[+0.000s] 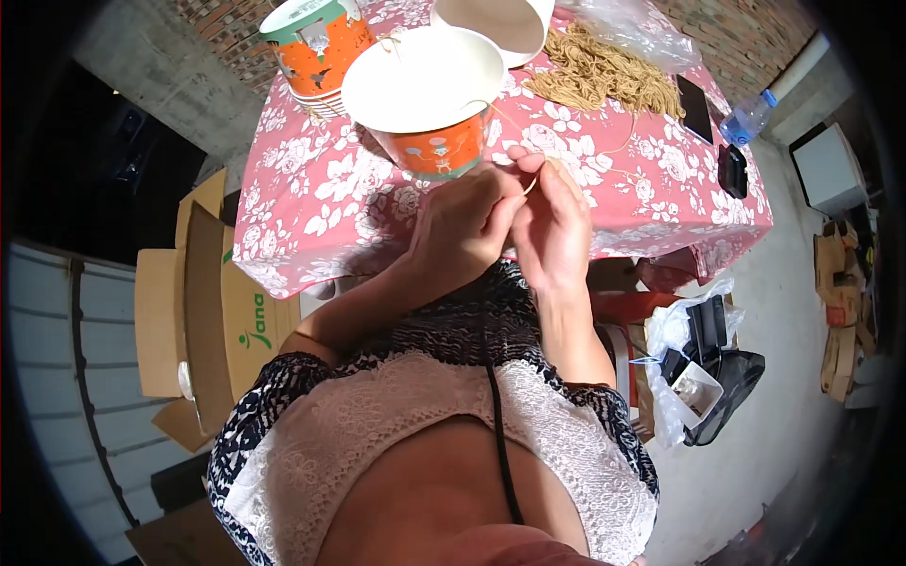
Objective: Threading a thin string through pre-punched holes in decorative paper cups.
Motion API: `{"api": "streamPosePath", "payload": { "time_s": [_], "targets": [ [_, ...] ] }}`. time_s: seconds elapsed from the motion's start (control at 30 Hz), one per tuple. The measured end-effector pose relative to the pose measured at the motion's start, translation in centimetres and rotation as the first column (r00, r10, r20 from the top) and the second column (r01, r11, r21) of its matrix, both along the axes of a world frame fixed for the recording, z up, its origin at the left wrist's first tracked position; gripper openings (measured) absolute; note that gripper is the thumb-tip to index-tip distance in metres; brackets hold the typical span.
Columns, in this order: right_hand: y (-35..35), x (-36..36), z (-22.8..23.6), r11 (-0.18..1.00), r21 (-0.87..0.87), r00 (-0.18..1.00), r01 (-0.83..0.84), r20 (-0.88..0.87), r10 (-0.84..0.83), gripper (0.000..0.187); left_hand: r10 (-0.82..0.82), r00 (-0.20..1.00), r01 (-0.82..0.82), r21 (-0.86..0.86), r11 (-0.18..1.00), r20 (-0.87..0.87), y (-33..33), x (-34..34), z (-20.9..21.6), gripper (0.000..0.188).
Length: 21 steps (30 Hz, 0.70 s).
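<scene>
Close together at the table's front, both my hands pinch a thin tan cord (533, 181). My left hand (464, 219) is curled, its thumb and forefinger closed on the cord. The fingertips of my right hand (555, 222) meet on the same cord. One strand runs up to the rim of a paper bucket (436, 149), orange outside with a printed pattern and white inside, which stands just beyond my left hand. Another strand trails right across the cloth toward a heap of tan cords (595, 75). The exact crossing of the cord between my fingers is partly hidden.
A pink floral cloth covers the table (661, 193). Stacked orange buckets (321, 52) stand far left, a white bucket (500, 28) at the back. A phone (695, 108), black case (732, 172) and bottle (747, 119) lie right. A cardboard box (250, 330) stands left on the floor.
</scene>
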State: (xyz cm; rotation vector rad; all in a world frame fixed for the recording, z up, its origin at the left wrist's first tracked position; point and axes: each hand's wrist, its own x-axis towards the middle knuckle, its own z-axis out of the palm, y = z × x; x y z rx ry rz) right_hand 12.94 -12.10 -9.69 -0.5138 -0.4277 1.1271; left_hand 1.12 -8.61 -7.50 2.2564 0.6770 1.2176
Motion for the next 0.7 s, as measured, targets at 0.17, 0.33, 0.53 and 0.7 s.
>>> {"api": "streamPosePath", "payload": {
  "time_s": [0.17, 0.33, 0.53, 0.7],
  "targets": [
    [-1.6, -0.7, -0.6, 0.796, 0.407, 0.437, 0.448, 0.677, -0.592, 0.029, 0.026, 0.973, -0.029, -0.014, 0.999, -0.230, -0.2, -2.5, 1.0, 0.006],
    [-2.4, -0.8, 0.0, 0.957, 0.289, 0.409, 0.039, 0.869, -0.279, 0.023, -0.053, 0.975, 0.048, -0.029, 0.998, -0.216, 0.0, -4.3, 2.0, 0.008],
    [-1.6, -0.2, -0.1, 0.969, 0.245, 0.472, 0.028, 0.852, -0.228, 0.013, 0.052, 0.990, -0.052, 0.002, 0.999, -0.131, 0.6, -5.4, 2.8, 0.004],
    [0.3, 3.4, 0.8, 0.918, 0.352, 0.607, 0.181, 0.695, -0.386, 0.015, 0.222, 0.975, -0.213, 0.323, 0.922, 0.008, 3.5, -7.0, 4.2, 0.012]
  ]
}}
